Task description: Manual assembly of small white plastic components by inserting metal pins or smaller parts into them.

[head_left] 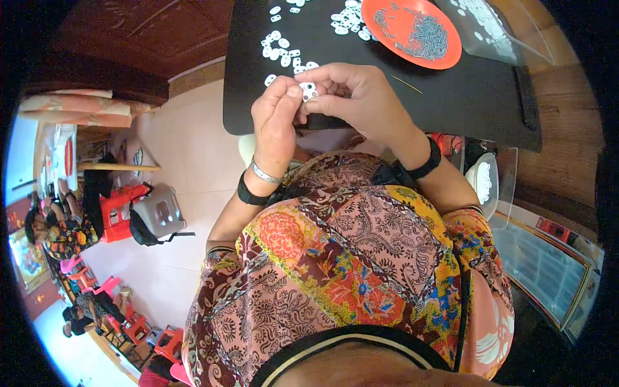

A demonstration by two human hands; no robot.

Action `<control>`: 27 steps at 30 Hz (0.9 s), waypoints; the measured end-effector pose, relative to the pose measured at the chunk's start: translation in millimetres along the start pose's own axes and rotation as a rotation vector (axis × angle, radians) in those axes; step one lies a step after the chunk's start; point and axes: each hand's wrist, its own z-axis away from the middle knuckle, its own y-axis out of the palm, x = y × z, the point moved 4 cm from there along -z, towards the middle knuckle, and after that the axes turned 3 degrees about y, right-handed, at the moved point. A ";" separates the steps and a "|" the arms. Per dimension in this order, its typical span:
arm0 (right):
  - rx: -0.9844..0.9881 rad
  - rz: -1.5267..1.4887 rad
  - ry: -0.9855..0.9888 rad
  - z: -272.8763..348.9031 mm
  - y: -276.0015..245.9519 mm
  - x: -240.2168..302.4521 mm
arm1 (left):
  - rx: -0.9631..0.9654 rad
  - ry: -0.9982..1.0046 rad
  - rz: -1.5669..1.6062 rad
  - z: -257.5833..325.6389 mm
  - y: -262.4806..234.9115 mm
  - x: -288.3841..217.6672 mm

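Observation:
Close to the table's near edge, a small white piece with round dark holes (309,91) is pinched between my two hands. My left hand (275,115) grips it with thumb and bent fingers. From the other side my right hand (361,100) closes on it, its thumb below and index finger above. Fingers cover part of the piece. Just beyond my hands, loose white pieces of a similar kind (284,43) lie scattered on the black table (445,103). A red plate (449,40) with many small grey metal pins (431,39) stands farther right.
A thin yellowish stick (406,84) lies right of my right hand. At the far right is a clear tray with white pieces (487,29). Below the table's right side sits a white container (485,184). Other people (93,306) sit at the far left, near a grey chair (157,211).

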 end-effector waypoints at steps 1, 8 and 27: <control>0.004 0.017 -0.003 -0.1 -0.5 -1.6 | -0.001 -0.001 -0.001 0.4 0.3 -0.4; 0.036 0.058 0.003 -1.5 -2.6 -7.0 | -0.024 -0.012 -0.058 1.2 2.8 -3.7; 0.086 0.071 0.030 -1.2 -7.0 -5.7 | 0.026 -0.035 -0.192 2.8 3.1 -10.5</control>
